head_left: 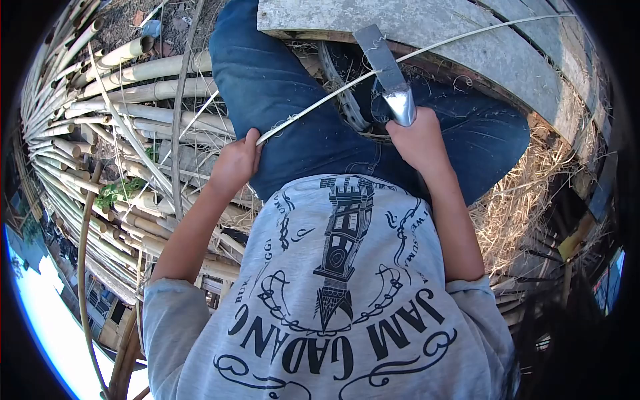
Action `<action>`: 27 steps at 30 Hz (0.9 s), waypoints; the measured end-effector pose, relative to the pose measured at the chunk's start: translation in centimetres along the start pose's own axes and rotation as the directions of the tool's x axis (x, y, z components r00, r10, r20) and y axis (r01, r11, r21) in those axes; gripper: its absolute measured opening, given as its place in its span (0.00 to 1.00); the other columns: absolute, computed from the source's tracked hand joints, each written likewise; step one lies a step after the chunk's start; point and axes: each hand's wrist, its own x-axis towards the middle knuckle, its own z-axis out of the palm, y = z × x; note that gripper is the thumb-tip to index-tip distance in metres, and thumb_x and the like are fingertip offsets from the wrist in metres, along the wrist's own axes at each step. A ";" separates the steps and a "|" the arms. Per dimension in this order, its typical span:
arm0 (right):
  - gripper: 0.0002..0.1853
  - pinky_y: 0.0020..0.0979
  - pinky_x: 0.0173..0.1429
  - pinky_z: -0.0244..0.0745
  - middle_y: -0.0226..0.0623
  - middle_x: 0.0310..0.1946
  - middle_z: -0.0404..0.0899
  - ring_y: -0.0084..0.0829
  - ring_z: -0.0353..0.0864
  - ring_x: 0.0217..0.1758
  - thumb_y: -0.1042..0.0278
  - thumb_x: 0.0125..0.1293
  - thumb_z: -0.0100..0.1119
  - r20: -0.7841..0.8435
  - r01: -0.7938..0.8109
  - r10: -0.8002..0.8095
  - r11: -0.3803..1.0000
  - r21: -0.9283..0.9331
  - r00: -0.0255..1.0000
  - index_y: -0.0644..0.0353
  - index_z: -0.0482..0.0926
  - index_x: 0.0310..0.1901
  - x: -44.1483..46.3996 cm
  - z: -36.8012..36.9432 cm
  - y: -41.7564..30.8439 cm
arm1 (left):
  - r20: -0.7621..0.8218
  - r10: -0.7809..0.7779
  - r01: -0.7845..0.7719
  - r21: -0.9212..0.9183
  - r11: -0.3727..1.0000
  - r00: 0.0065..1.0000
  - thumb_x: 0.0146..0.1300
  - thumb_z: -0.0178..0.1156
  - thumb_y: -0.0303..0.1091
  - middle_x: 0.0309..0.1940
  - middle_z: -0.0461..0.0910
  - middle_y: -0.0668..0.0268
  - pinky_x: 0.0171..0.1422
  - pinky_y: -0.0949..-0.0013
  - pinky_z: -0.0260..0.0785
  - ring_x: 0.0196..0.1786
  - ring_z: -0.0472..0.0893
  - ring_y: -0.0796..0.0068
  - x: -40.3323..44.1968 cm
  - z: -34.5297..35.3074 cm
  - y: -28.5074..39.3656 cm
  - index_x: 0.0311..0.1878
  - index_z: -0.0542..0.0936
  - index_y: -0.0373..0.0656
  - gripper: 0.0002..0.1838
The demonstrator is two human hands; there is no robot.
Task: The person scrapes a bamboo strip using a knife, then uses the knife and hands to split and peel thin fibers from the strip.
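My left hand [238, 161] is closed around the near end of a thin, pale bamboo strip [313, 107]. From there the strip slants up to the right across my lap and on over the boards. In my right hand [419, 139] is a wide-bladed knife [379, 57] with a shiny metal handle, my fingers wrapped round it. The blade points away from me and crosses the strip above my lap; whether its edge touches the strip I cannot tell. Thin curled shavings cling to the blade and to the strip near my left hand.
A weathered plank platform [427, 30] lies in front of my legs. Many bamboo poles [147, 90] are stacked on the left. Dry straw-like shavings [517, 193] cover the ground on the right. A bent bamboo pole [83, 267] rises at the lower left.
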 end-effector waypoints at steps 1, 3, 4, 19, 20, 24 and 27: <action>0.11 0.37 0.27 0.72 0.41 0.15 0.76 0.31 0.78 0.19 0.68 0.53 0.63 -0.007 0.011 -0.011 1.000 0.016 1.000 0.70 0.77 0.24 0.4 -0.6 -0.5 | 0.021 -0.034 0.034 -0.002 0.999 0.999 0.69 0.54 0.32 0.23 0.77 0.50 0.30 0.50 0.72 0.26 0.79 0.46 0.1 -0.4 -0.1 0.41 0.66 0.39 0.09; 0.10 0.33 0.21 0.69 0.37 0.14 0.75 0.28 0.76 0.15 0.69 0.53 0.63 0.257 -0.257 0.222 0.960 0.110 0.941 0.68 0.76 0.23 1.1 -2.1 -1.0 | 0.014 -0.023 0.023 -0.007 1.000 1.000 0.68 0.55 0.32 0.23 0.77 0.49 0.30 0.49 0.72 0.27 0.79 0.45 0.2 -0.7 0.3 0.42 0.66 0.39 0.09; 0.09 0.29 0.17 0.65 0.33 0.13 0.73 0.23 0.72 0.12 0.71 0.54 0.63 0.219 -0.231 0.198 0.963 0.137 0.955 0.65 0.75 0.22 1.4 -2.8 -0.7 | 0.015 -0.017 0.017 -0.007 1.000 1.000 0.68 0.55 0.32 0.23 0.77 0.49 0.30 0.49 0.72 0.27 0.79 0.45 0.3 -0.7 0.1 0.42 0.66 0.39 0.09; 0.11 0.38 0.37 0.78 0.48 0.22 0.80 0.37 0.82 0.25 0.71 0.54 0.60 0.272 -0.103 0.101 0.995 -0.006 0.957 0.73 0.78 0.32 0.9 -1.8 -0.5 | -0.018 0.023 -0.024 -0.063 0.998 1.000 0.68 0.54 0.29 0.19 0.75 0.50 0.28 0.50 0.69 0.24 0.78 0.46 0.4 -0.9 0.5 0.42 0.67 0.37 0.07; 0.13 0.39 0.42 0.78 0.52 0.24 0.81 0.41 0.83 0.30 0.71 0.53 0.60 0.285 -0.113 0.116 0.993 -0.029 0.951 0.75 0.78 0.34 0.6 -0.8 -0.5 | -0.011 0.010 -0.010 -0.038 0.999 1.000 0.68 0.54 0.29 0.19 0.75 0.50 0.28 0.50 0.69 0.24 0.78 0.46 0.3 -1.1 0.2 0.42 0.67 0.37 0.07; 0.09 0.35 0.29 0.75 0.43 0.19 0.78 0.33 0.79 0.20 0.71 0.54 0.61 0.399 -0.164 0.135 0.986 0.039 0.907 0.70 0.76 0.27 1.7 -2.4 -1.2 | -0.021 -0.043 0.042 -0.062 0.997 0.999 0.70 0.54 0.31 0.19 0.75 0.49 0.29 0.48 0.68 0.25 0.78 0.44 0.9 -2.5 1.8 0.42 0.68 0.38 0.07; 0.10 0.26 0.15 0.65 0.29 0.13 0.70 0.20 0.68 0.11 0.71 0.57 0.63 0.514 -0.320 0.214 0.939 0.126 0.831 0.62 0.71 0.24 2.1 -4.4 -1.1 | -0.012 -0.030 0.028 -0.102 0.994 0.999 0.72 0.53 0.33 0.20 0.76 0.47 0.30 0.46 0.67 0.26 0.78 0.42 1.2 -2.8 3.4 0.42 0.68 0.39 0.08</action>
